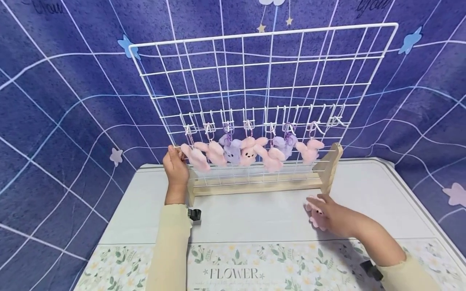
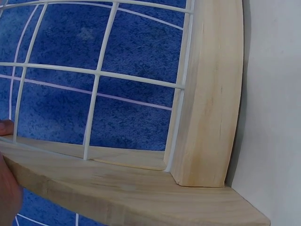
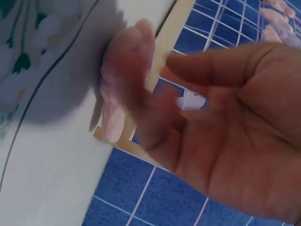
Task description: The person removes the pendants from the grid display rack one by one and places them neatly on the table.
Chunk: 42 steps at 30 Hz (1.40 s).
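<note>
A white wire grid (image 1: 256, 62) stands in a wooden base (image 1: 256, 186). Small pink and lilac plush keychains, such as a pink one (image 1: 273, 159) and a lilac one (image 1: 233, 153), hang in a row from its white hooks. My left hand (image 1: 176, 167) grips the wooden upright at the base's left end; its fingers show only partly in the left wrist view. Over a pink plush keychain (image 1: 317, 218) lying on the table, my right hand (image 1: 338, 218) reaches with thumb and fingers apart. Its fingers blur against that plush (image 3: 113, 127), so contact is hard to tell.
At the grid's right end, one hook (image 1: 336, 121) carries no plush. The white table (image 1: 247, 218) has a floral strip with the word FLOWER (image 1: 234, 273) along its front. A blue patterned curtain (image 1: 73, 121) surrounds the back and sides.
</note>
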Each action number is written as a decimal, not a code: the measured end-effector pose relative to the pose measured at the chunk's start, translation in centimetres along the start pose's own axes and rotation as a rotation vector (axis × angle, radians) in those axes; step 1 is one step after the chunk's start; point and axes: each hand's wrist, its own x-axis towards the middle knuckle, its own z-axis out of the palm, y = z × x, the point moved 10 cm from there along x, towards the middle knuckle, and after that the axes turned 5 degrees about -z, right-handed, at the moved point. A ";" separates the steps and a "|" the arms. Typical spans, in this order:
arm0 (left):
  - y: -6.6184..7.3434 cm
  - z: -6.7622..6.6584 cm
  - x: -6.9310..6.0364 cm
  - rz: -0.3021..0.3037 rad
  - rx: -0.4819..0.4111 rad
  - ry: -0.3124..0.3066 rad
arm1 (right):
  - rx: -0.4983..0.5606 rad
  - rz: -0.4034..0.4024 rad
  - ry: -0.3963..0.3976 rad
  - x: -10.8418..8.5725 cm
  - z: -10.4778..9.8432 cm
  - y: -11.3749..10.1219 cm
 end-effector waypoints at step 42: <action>-0.1 0.0 0.0 0.009 -0.046 -0.031 | 2.303 -0.287 0.138 3.4 -5.3 -3.7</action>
